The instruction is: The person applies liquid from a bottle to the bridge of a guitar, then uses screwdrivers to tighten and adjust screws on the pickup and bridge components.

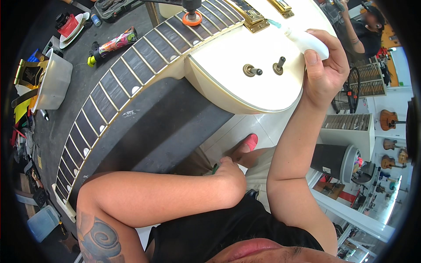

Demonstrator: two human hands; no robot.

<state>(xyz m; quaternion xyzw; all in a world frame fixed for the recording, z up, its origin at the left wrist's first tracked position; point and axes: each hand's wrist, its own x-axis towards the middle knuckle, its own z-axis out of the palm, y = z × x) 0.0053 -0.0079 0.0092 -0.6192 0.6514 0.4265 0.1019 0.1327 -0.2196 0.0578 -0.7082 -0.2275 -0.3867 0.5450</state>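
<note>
A cream-white electric guitar (219, 63) lies with its neck running down to the left. My right hand (326, 72) pinches a small white squeeze bottle (307, 42) over the guitar's top. The bottle's pale bluish tip points toward the gold pickup (252, 18). Two bare control posts (253, 70) stick up from the top, near the bottle. Dark fretboard (114, 81) and metal frets face up, and a tool with an orange ring (192, 19) presses on them near the body. My left hand (228, 168) hangs low before my waist, curled by something green; its fingers are mostly hidden.
The dark workbench (83, 94) carries a white plastic tub (55, 81), a colourful cylinder with a yellow end (115, 44) and scattered tools. A grey bin (333, 162) stands right of my arm. Another person (366, 33) is at the upper right. Guitars (388, 119) hang beyond.
</note>
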